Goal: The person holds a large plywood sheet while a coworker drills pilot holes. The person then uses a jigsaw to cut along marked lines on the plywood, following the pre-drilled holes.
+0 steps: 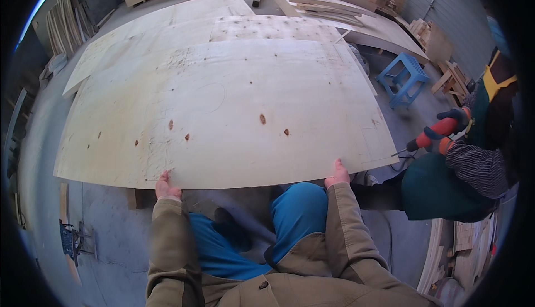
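Observation:
A large pale plywood sheet [234, 140] with dark knots spreads out in front of me. Its near edge is gripped by both my hands. My left hand [166, 186] is closed on the edge left of the middle, thumb on top and fingers hidden underneath. Farther right, my right hand [337, 174] holds the same edge in the same way, its thumb lying on the upper face. At the sheet's near right corner, a gloved co-worker holds a red power tool [434, 134], its thin bit close to the corner.
More plywood sheets [267, 27] lie beyond this one. A blue plastic stool [404, 78] stands to the far right. Timber pieces [329, 7] are stacked at the back, wood strips [69, 20] lean at far left, and more wood [465, 245] lies at lower right. A cable [389, 234] runs over the floor.

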Tool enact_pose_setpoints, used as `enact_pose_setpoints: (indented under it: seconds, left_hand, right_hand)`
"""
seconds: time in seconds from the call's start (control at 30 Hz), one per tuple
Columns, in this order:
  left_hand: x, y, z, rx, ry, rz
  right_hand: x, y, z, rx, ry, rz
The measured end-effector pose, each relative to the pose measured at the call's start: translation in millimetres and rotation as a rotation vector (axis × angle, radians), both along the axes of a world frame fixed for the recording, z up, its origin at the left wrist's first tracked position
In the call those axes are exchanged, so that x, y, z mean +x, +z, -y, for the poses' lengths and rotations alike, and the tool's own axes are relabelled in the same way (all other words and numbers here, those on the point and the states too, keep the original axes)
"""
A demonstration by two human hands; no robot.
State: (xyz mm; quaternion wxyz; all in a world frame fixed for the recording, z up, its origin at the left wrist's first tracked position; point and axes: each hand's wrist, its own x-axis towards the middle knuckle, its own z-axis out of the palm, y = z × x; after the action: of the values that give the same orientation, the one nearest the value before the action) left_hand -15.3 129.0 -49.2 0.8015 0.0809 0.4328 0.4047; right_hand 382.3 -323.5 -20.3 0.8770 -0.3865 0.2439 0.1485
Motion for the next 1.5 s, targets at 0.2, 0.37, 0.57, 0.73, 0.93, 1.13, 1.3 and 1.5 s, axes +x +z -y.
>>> enact_pose_setpoints:
  seconds: [0.2,0.37,0.57,0.73,0.93,1.13,1.3,1.5]
  left_hand:
    - [-1.7,-5.0,-5.6,0.032,-0.009,-0.034]
    - [-2.2,-3.7,-5.6,0.036,-0.005,-0.073]
    - [-3.7,-2.6,-4.5,0.07,-0.036,-0.077]
    - [-1.4,-0.6,-3.1,0.065,0.003,-0.075]
    - [-7.4,-14.2,-13.6,0.075,-0.042,-0.085]
    - [-17.4,-43.3,-35.3,0.088,-0.053,-0.072]
    - [-20.4,-44.8,-37.0,0.107,-0.094,-0.07]
    - [-20.5,-43.9,-40.6,0.078,-0.055,-0.072]
  right_hand:
    - [-3.3,5.9,-4.8,0.023,0.015,-0.001]
    - [-5.6,9.8,-5.2,0.026,0.003,-0.023]
    - [-6.5,15.9,-9.6,-0.023,-0.026,-0.045]
    - [-9.5,20.3,-10.1,0.023,-0.029,-0.038]
    - [-10.4,19.8,-11.3,0.019,-0.032,-0.022]
    - [-7.6,13.4,-12.0,-0.01,-0.051,-0.006]
    - [-4.8,8.2,-11.3,-0.008,-0.059,-0.033]
    - [-8.2,16.7,-13.7,-0.002,-0.078,-0.037]
